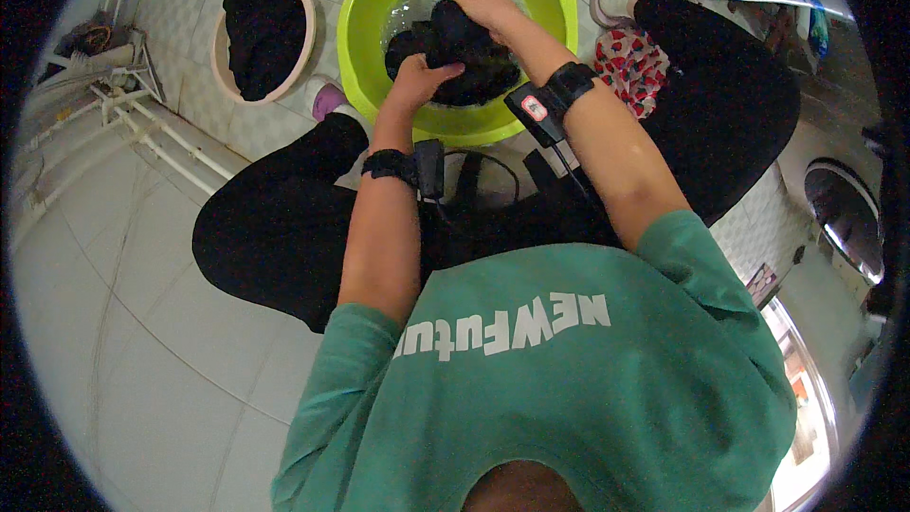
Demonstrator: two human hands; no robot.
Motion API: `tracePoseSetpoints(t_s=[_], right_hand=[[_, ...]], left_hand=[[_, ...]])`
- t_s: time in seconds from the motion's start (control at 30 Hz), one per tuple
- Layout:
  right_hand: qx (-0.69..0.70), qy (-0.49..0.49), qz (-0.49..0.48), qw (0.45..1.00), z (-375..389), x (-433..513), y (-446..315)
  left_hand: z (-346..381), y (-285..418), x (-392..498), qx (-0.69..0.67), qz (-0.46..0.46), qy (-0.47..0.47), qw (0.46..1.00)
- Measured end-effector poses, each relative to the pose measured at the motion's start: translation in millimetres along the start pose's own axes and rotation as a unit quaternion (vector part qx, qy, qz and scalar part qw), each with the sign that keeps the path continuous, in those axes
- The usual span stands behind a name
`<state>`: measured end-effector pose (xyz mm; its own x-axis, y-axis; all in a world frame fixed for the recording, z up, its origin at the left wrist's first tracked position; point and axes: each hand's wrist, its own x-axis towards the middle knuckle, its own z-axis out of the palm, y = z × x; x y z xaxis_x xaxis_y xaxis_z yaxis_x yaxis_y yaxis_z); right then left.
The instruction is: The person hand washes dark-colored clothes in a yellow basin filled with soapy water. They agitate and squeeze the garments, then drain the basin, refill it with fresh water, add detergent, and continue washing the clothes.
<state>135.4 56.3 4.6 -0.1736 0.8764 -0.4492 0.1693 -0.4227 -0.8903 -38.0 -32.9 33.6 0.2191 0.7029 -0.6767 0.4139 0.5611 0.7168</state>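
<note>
Black wet cloth [469, 78] lies bunched in water inside a lime-green plastic basin [352, 50] on the floor in front of me. My left hand [421, 80] is at the near left side of the cloth, thumb stretched across it and fingers partly hidden in its folds. My right hand [483, 6] is at the far right part of the same cloth, the thumb side up and the other fingers curled down out of sight. Both wrists carry black straps with small dark boxes. Some bubbles show on the water at the basin's left.
A pale pink basin [311, 35] with dark cloth [263, 39] stands on the tiles at the left. White pipes [163, 131] run along the left wall. Strawberry-patterned fabric [631, 71] lies by my right knee. My slippered feet flank the green basin.
</note>
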Motion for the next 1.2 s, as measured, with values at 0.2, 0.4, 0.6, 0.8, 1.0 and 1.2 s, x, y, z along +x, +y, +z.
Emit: tracePoseSetpoints(t_s=[0.2,0.4,0.6,0.8,1.0,1.2], right_hand=[[-0.069,-0.163,-0.039,0.983,-18,-39,30],[-0.075,0.032,0.012,0.997,-8,-39,34],[-0.228,-0.035,-0.212,0.950,63,-77,-40],[-0.287,0.105,-0.099,0.947,72,-75,-56],[-0.326,0.113,-0.153,0.926,70,-72,-49],[-0.362,-0.091,-0.137,0.918,69,-70,-39]], left_hand=[[-16,9,-13,-0.461,-0.014,0.070,0.884],[-17,13,-22,-0.609,0.070,0.055,0.788],[-5,4,2,-0.653,0.054,0.013,0.755],[12,-13,8,-0.495,-0.016,0.093,0.864],[7,-18,24,-0.551,-0.088,0.028,0.829],[10,-3,15,-0.551,-0.022,0.028,0.834]])
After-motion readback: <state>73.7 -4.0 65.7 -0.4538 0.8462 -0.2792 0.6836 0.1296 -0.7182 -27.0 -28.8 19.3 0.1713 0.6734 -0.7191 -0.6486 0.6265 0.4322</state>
